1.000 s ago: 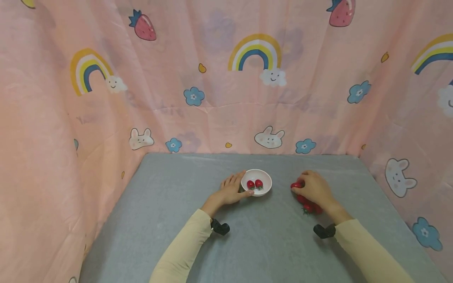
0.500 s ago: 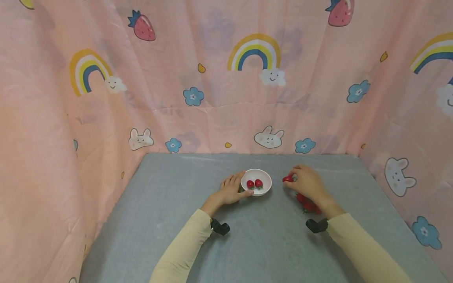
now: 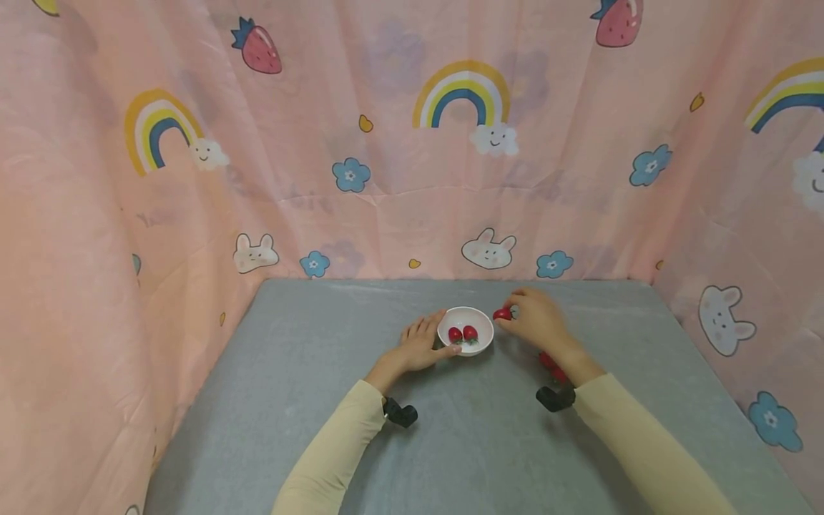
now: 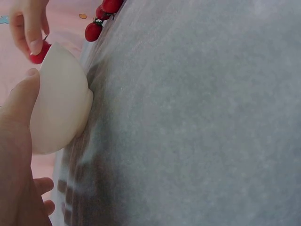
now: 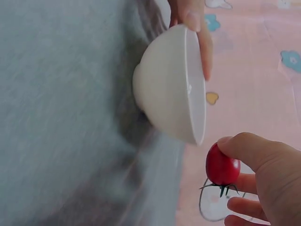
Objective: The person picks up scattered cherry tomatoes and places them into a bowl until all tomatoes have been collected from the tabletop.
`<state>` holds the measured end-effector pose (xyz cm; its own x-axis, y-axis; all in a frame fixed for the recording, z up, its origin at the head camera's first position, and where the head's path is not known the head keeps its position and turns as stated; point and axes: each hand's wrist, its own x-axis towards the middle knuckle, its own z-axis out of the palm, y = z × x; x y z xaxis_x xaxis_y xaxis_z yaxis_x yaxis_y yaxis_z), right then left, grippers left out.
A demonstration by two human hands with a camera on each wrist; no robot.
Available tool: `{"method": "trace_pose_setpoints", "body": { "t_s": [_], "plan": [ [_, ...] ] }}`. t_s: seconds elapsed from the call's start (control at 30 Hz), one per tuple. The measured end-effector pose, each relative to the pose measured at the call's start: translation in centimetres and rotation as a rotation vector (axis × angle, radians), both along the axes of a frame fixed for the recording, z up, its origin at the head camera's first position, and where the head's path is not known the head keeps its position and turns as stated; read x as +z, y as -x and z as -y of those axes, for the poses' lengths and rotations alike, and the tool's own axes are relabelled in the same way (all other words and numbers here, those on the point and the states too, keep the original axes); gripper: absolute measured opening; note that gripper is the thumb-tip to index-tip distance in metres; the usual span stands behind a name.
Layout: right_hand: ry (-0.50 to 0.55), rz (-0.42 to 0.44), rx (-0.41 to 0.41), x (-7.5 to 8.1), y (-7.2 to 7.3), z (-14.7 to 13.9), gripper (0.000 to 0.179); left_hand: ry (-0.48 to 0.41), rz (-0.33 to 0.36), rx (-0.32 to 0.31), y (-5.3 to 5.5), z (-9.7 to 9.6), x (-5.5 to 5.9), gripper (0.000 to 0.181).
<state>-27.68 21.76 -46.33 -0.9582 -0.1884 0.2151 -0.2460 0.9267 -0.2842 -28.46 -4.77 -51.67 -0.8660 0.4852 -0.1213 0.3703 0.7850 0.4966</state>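
Note:
A small white bowl point(image 3: 466, 349) stands on the grey table with two red cherry tomatoes point(image 3: 471, 334) inside. My left hand point(image 3: 420, 349) holds the bowl's left side, thumb at the near rim and fingers along the far side. Just right of the bowl, my right hand point(image 3: 537, 320) pinches another cherry tomato point(image 5: 223, 165) between thumb and fingers, green stem end toward the palm side. In the left wrist view this held tomato point(image 4: 40, 52) overlaps the bowl's rim, close to the left thumb. The bowl's inside is hidden in both wrist views.
Several more cherry tomatoes point(image 3: 547, 360) lie on the table right of the bowl, partly hidden by the right wrist; the left wrist view shows these tomatoes point(image 4: 93, 32) too. A pink patterned curtain point(image 3: 399, 214) encloses the table point(image 3: 322, 429) at the back and sides.
My right hand has carried a cherry tomato from the group on the right leftward and away from me, up to the bowl's right rim. The left hand and bowl stay in place.

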Motion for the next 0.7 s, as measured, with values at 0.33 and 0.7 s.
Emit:
{"method": "trace_pose_setpoints", "body": {
  "t_s": [0.33, 0.7],
  "plan": [
    [0.017, -0.034, 0.028, 0.5, 0.8, 3.2, 0.037, 0.010, 0.003, 0.001, 0.1, 0.1, 0.1, 0.090],
    [0.010, -0.016, 0.062, -0.4, 1.7, 5.4, 0.037, 0.012, 0.004, -0.005, 0.0, 0.1, 0.0, 0.090]
  ]
}}
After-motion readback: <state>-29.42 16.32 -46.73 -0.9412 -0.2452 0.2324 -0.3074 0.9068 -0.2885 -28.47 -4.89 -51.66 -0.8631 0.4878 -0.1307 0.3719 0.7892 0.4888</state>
